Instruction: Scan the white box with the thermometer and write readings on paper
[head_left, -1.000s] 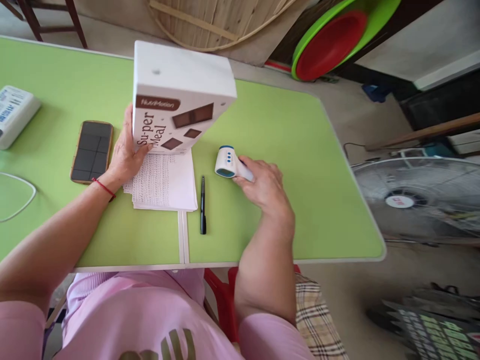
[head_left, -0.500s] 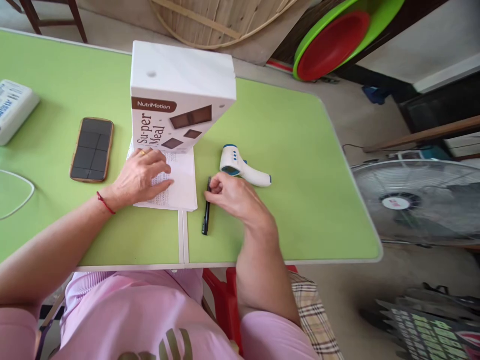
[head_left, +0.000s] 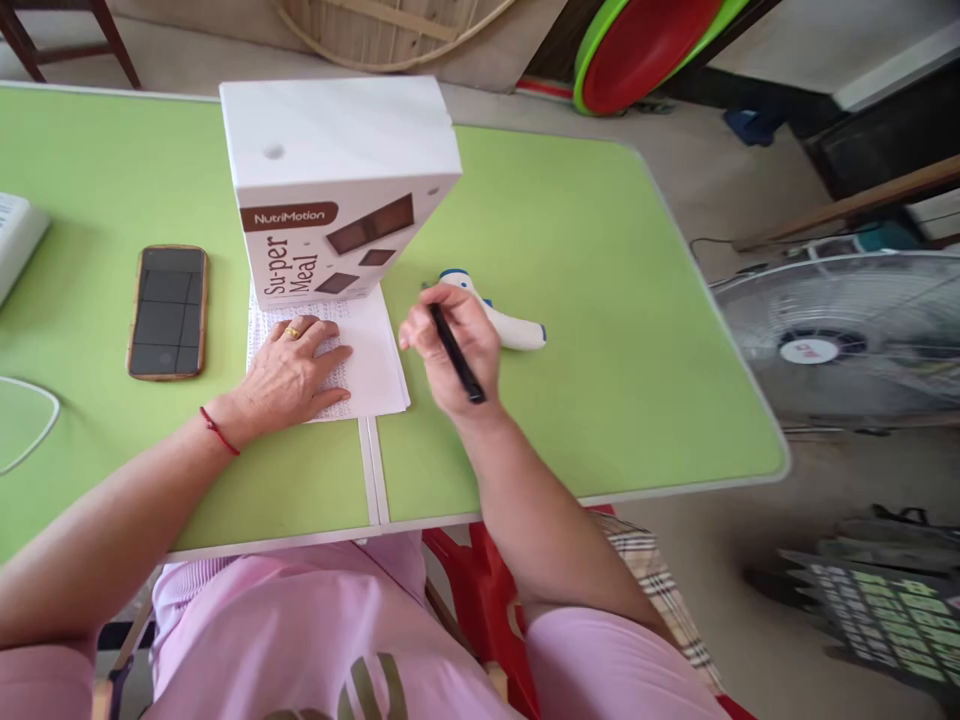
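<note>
My left hand [head_left: 292, 368] lies flat with fingers spread on a stack of white paper [head_left: 373, 365] covered partly in small writing. A black pen [head_left: 457, 355] is gripped in my right hand [head_left: 461, 345], its back end slanting toward my wrist. That hand is raised just right of the paper. Behind the left hand, a white "NutriMotion Super Meal" box [head_left: 341, 130] stands upright over the paper's far part. The white and blue infrared thermometer [head_left: 517, 330] lies beyond my right hand, which hides part of it.
A phone [head_left: 168, 312] lies left of the paper, with a white cable [head_left: 45, 430] and a white device [head_left: 19, 240] farther left. The green table [head_left: 637, 400] ends at the right near a standing fan [head_left: 817, 345]. A red chair [head_left: 480, 590] is below the front edge.
My right hand has lifted the pen off the table and turned it to a writing grip. The left hand stays on the paper. The whole view has shifted slightly.
</note>
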